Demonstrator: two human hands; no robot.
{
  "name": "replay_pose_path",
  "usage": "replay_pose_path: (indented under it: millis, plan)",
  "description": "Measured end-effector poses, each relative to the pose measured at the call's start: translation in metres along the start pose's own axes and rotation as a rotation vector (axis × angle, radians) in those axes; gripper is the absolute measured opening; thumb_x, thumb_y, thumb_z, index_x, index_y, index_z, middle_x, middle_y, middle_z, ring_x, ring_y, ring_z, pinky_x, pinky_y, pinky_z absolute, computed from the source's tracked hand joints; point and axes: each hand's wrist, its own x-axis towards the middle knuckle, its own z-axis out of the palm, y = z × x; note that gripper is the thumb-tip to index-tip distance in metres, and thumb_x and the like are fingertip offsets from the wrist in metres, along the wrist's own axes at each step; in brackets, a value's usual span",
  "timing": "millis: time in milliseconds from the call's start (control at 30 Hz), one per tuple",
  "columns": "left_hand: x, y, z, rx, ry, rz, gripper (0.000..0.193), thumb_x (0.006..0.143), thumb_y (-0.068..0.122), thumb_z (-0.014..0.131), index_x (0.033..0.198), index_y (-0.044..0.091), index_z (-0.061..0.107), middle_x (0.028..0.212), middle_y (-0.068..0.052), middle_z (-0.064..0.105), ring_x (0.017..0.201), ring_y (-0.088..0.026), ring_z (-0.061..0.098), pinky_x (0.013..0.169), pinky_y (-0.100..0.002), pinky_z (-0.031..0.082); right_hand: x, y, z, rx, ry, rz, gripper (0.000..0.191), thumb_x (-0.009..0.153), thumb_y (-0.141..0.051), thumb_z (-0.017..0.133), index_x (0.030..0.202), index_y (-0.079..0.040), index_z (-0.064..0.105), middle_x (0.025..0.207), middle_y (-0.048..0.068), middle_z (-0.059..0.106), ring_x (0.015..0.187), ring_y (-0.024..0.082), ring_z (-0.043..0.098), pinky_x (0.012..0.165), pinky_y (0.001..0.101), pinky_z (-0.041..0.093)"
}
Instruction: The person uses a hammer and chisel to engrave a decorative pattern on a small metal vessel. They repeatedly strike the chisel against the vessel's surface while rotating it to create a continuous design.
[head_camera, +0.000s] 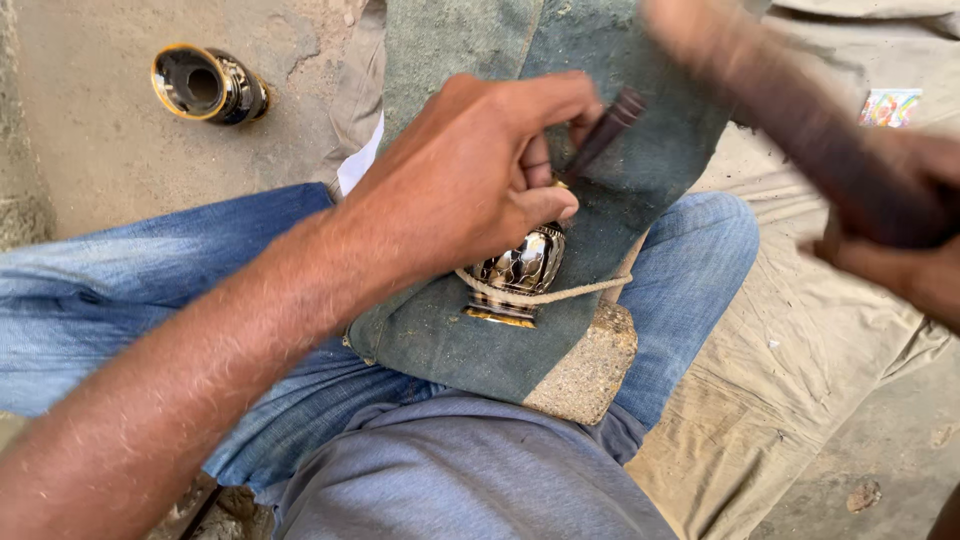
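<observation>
over the lap, left hand (480, 170) curled around chisel (600, 140)

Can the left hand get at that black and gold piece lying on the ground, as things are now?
Probably not right away: the left hand grips a chisel-like tool against the roped metal vase, though bare ground leads to the piece.

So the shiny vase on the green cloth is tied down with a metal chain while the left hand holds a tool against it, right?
Not quite: the head view shows a rope, not a metal chain, across the shiny vase on the green cloth. The left hand does hold a tool against it.
</observation>
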Motion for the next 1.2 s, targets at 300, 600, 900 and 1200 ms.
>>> replay_pose_path:
  millis: [300, 600, 900, 1200]
  plan:
    - [-0.023, 0.016, -0.005, -0.117, 0.149, 0.007, 0.040, 0.087, 0.007, 0.084, 0.121, 0.010, 0.063, 0.074, -0.001, 0.065, 0.062, -0.006, 0.062, 0.052, -0.025, 0.051, -0.012, -0.098, -0.032, -0.096, 0.006, -0.137, 0.047, 0.082, -0.004, 0.081, 0.124, 0.004, 0.062, 0.092, 0.018, 0.071, 0.080, 0.024, 0.072, 0.070, 0.0362, 0.062]
    - [-0.100, 0.014, 0.007, -0.073, 0.232, -0.157, 0.049, 0.083, 0.007, 0.081, 0.129, 0.005, 0.066, 0.106, -0.005, 0.074, 0.070, -0.009, 0.068, 0.055, -0.022, 0.058, -0.064, -0.161, 0.075, 0.953, 0.006, 0.136, 0.039, 0.085, 0.003, 0.068, 0.122, 0.004, 0.056, 0.109, 0.018, 0.076, 0.100, 0.026, 0.078, 0.066, 0.0334, 0.066]
    - [-0.127, 0.004, 0.022, -0.100, 0.170, -0.227, 0.050, 0.080, 0.010, 0.082, 0.128, 0.005, 0.067, 0.121, -0.011, 0.068, 0.062, -0.009, 0.070, 0.054, -0.026, 0.056, -0.077, -0.192, 0.105, 1.072, -0.010, -0.021, 0.060, 0.080, 0.009, 0.070, 0.137, 0.006, 0.053, 0.137, 0.020, 0.066, 0.125, 0.027, 0.066, 0.083, 0.0344, 0.063]
    - [-0.125, -0.011, 0.019, -0.226, 0.138, -0.364, 0.055, 0.076, 0.013, 0.086, 0.128, 0.010, 0.070, 0.066, -0.002, 0.067, 0.057, -0.004, 0.056, 0.048, -0.021, 0.045, -0.090, -0.196, 0.095, 1.022, 0.015, -0.126, 0.063, 0.081, 0.010, 0.074, 0.141, 0.007, 0.056, 0.141, 0.019, 0.066, 0.132, 0.024, 0.062, 0.107, 0.0315, 0.053]
